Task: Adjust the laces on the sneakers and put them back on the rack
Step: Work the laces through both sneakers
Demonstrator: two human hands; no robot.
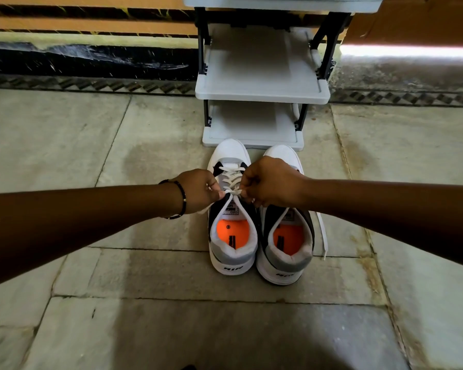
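Two white, grey and black sneakers with orange insoles stand side by side on the floor, toes toward the rack. Over the left sneaker (231, 236), my left hand (198, 189) and my right hand (271, 182) each pinch an end of its white lace (231, 180) at the top eyelets. My right hand hides the tongue area of the right sneaker (286, 241), whose loose lace (322, 231) trails on the floor at its right side. The grey shoe rack (262, 96) stands just beyond the toes, and the shelves I can see are bare.
The floor is grey stone tile (145, 303) with open room on both sides of the shoes. A dark wall base (86, 60) runs behind the rack. A beaded bracelet (182, 196) is on my left wrist.
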